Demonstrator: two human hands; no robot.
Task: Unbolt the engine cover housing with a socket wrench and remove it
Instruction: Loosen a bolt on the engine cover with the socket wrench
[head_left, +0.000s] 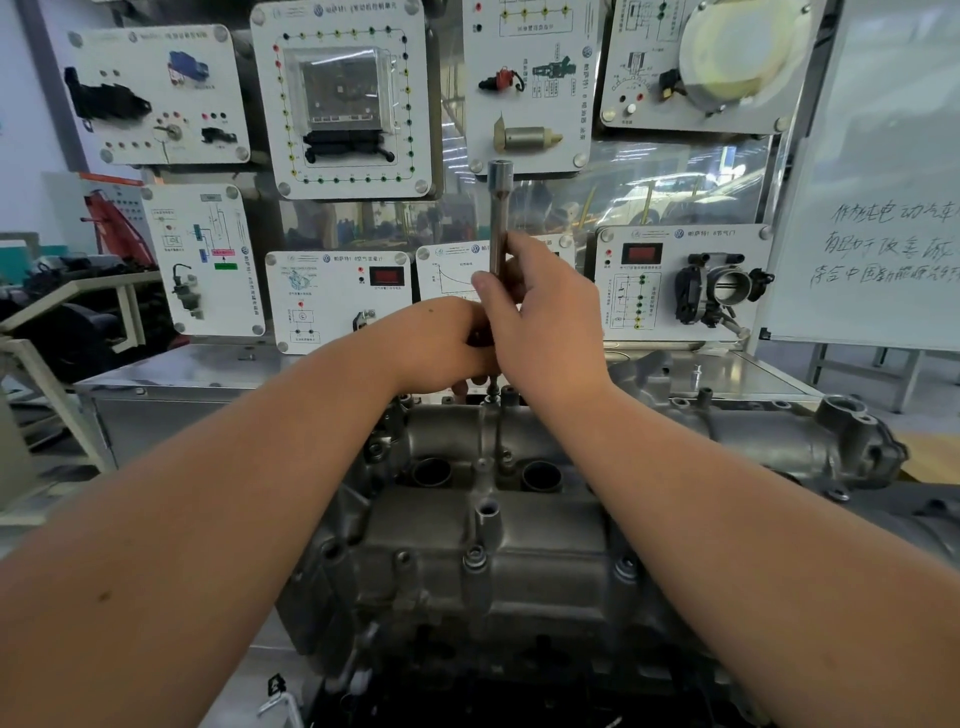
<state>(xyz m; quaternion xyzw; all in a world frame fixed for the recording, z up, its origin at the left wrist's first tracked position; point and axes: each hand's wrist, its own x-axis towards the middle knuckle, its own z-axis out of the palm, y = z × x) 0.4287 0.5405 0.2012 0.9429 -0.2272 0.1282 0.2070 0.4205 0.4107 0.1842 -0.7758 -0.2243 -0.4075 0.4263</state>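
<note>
The grey metal engine cover housing (483, 561) lies across the bench in front of me, with two round wells and several bolt bosses on top. A long steel socket wrench (500, 218) stands upright over the housing's far edge. My right hand (540, 317) grips its shaft from the right. Just below, my left hand (441, 345) curls around the tool's lower end. Under the hands a bolt (491, 391) sticks up from the far edge; the tool's tip is hidden by my fingers.
Training panels with electrical parts cover the wall behind, among them a throttle body panel (680, 283). A whiteboard (883, 197) with handwriting stands at right. A steel table (171, 371) runs behind the engine. Metal frames stand at left.
</note>
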